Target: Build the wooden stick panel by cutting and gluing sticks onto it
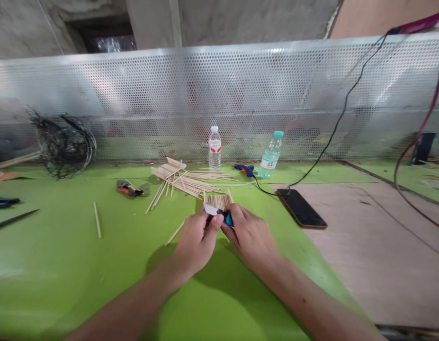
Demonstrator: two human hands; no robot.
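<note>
My left hand (pixel 198 237) is closed, its thumb bent at the near end of a small panel of thin wooden sticks (pixel 219 200) laid side by side. The fingers beneath are hidden. My right hand (pixel 253 232) is closed around a blue and black cutter (pixel 227 218) with a broad pale blade (pixel 210 209). That blade lies across the near end of the panel, between my hands. My left thumb touches or nearly touches the cutter's black part. Just beyond the panel, loose wooden sticks (pixel 201 182) are heaped around another stick piece (pixel 168 168).
A water bottle (pixel 214 149), a second bottle with a teal cap (pixel 272 155) and a blue glue gun (pixel 245 169) stand or lie behind. A phone (pixel 301 208) is at right. Red-handled pliers (pixel 129 188), scissors (pixel 13 221) and coiled wire (pixel 65 144) are left.
</note>
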